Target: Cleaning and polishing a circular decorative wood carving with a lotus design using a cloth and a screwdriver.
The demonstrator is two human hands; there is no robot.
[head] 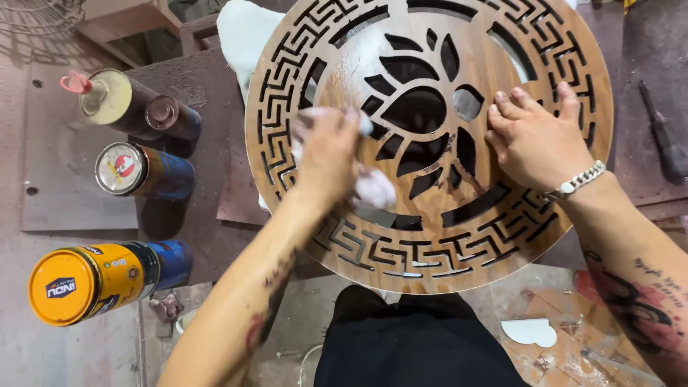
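Wooden round fretwork panel (430, 136) lies flat on the workbench (208, 143); left hand (328, 154) clutches a white rag (374, 190), right hand (536, 140) presses spread.

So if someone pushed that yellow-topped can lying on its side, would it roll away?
Probably. The yellow-topped can is a round cylinder lying on its side on the flat bench, so a sideways nudge would likely roll it. Its smooth, shiny skin may feel slippery. It looks like stiff metal, so it likely wouldn't squash.
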